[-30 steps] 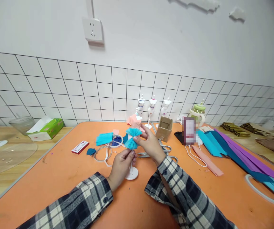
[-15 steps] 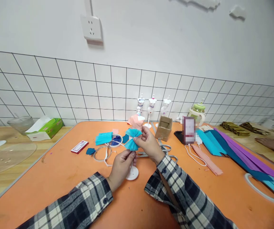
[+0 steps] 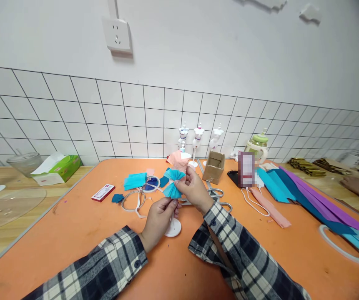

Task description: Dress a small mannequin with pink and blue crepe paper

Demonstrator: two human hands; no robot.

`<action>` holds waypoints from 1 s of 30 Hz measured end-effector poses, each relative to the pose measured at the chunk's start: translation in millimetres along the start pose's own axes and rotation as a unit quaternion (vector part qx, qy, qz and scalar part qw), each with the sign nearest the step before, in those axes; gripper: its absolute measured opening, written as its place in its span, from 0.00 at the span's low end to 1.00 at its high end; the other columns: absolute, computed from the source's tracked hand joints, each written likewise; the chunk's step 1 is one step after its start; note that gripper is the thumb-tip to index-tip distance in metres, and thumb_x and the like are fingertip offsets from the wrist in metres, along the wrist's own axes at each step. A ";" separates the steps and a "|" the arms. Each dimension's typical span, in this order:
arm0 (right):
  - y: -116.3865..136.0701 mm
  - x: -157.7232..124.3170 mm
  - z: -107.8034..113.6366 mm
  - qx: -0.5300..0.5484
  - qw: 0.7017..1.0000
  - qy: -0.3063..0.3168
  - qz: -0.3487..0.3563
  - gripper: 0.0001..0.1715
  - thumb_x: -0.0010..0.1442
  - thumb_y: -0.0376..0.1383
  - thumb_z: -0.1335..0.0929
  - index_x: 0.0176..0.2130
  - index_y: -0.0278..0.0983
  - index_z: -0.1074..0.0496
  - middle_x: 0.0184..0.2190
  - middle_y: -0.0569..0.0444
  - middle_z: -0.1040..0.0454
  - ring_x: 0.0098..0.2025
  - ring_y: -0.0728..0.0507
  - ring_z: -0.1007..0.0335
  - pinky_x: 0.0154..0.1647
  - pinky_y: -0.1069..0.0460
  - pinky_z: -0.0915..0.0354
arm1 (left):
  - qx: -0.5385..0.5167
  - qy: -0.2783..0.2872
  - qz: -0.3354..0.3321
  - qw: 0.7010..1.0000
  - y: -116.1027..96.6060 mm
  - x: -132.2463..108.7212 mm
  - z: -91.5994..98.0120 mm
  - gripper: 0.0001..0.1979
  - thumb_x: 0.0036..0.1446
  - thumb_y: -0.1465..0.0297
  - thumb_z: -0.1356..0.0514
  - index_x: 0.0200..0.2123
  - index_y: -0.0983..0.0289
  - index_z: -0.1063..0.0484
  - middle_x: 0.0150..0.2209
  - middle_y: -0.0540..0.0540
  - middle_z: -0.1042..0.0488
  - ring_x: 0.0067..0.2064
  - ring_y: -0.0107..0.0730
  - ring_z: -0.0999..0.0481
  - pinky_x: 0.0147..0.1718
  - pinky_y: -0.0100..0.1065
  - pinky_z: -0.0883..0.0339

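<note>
Bright blue pleated crepe paper, gathered into a fan shape, is held up at the middle of the table. My right hand pinches its right side between thumb and fingers. Below, my left hand is closed with its fingertips on the lower edge of the paper. A white round stand base rests on the table beneath the hands; what it carries is hidden behind the fingers and paper. Grey-handled scissors lie partly behind my right wrist.
On the orange table are a red-and-white box, blue paper, ribbon rings, several small white dress forms, a cardboard box, a phone and long crepe strips. A green cup stands behind.
The view has shifted very slightly. Both hands keep nearly the same place and grip on the blue crepe paper.
</note>
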State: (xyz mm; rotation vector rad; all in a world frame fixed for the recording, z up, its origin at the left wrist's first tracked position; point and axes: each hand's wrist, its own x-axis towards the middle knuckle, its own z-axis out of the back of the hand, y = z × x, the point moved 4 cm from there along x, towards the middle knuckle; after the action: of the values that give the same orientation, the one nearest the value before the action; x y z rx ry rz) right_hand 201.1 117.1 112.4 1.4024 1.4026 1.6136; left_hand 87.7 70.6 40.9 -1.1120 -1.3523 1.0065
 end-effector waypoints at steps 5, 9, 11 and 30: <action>-1.3 0.3 -0.4 0.004 0.999 -0.019 0.026 0.20 0.49 0.37 0.29 0.41 0.39 0.36 0.31 0.58 0.31 0.31 0.48 0.34 0.32 0.54 0.34 | -0.003 0.003 -0.001 1.000 1.4 0.4 -0.6 0.15 0.55 0.59 0.39 0.27 0.65 0.28 0.25 0.51 0.27 0.23 0.27 0.31 0.23 0.29 0.35; -2.3 -1.0 -2.9 0.027 0.999 -0.031 0.027 0.23 0.47 0.38 0.27 0.41 0.39 0.37 0.31 0.59 0.30 0.30 0.49 0.34 0.31 0.54 0.34 | 0.015 0.003 -0.005 1.000 1.2 0.6 -0.2 0.14 0.55 0.59 0.39 0.27 0.65 0.28 0.24 0.50 0.27 0.23 0.28 0.30 0.24 0.29 0.35; -2.7 -1.5 -3.4 0.041 0.998 -0.031 0.029 0.24 0.47 0.38 0.27 0.42 0.39 0.37 0.32 0.59 0.30 0.30 0.49 0.33 0.32 0.54 0.33 | 0.031 0.001 -0.013 0.999 0.2 0.1 0.4 0.14 0.56 0.59 0.40 0.27 0.65 0.27 0.24 0.50 0.27 0.24 0.28 0.30 0.25 0.29 0.35; 8.0 -13.1 12.1 -0.325 0.885 -0.211 0.258 0.18 0.51 0.35 0.27 0.41 0.40 0.34 0.42 0.51 0.30 0.45 0.42 0.35 0.46 0.46 0.34 | -0.021 0.007 0.046 0.999 4.8 3.7 -0.2 0.17 0.52 0.55 0.36 0.32 0.64 0.28 0.27 0.51 0.26 0.28 0.32 0.26 0.32 0.34 0.29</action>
State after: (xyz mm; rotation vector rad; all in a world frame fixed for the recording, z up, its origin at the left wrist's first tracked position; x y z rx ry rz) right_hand 217.8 107.1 114.3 1.6204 0.1844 1.7076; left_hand 88.3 75.1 37.0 -1.2210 -1.3262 1.0390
